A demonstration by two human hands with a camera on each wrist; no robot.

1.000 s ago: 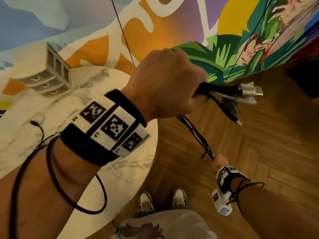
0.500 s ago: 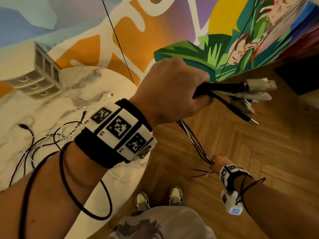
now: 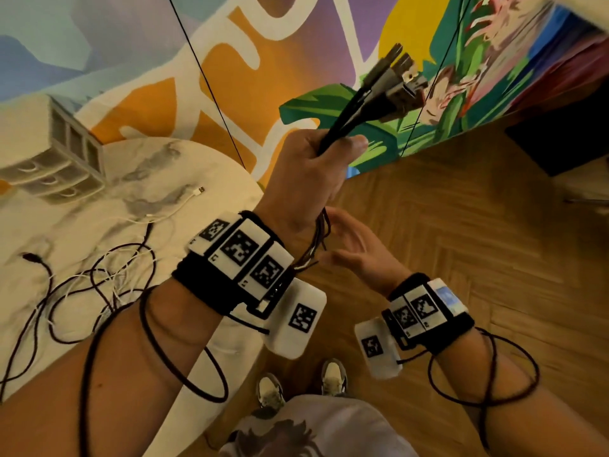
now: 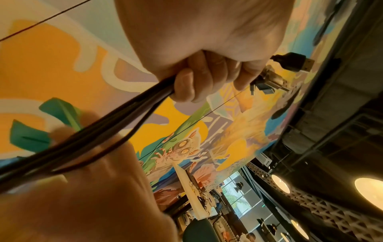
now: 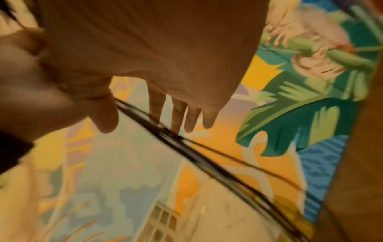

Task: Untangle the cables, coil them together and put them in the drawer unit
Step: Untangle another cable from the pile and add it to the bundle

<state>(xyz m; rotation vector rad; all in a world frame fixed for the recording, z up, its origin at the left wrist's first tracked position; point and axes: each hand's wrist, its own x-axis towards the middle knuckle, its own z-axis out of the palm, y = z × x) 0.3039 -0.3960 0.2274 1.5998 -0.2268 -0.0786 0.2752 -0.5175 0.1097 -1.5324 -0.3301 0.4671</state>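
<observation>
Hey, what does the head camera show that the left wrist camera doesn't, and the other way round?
Only the head view shows the round marble table, loose black and white cables lying on it, and the white drawer unit.

Only the left wrist view shows round ceiling lamps and a window.

Both show the left hand gripping the bundle of dark cables, plug ends sticking out, with the right hand beside the strands.

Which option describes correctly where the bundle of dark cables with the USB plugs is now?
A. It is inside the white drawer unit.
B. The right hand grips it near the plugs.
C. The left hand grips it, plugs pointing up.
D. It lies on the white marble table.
C: the left hand is curled round the bundle of dark cables, plugs raised; the right hand is open.
</observation>
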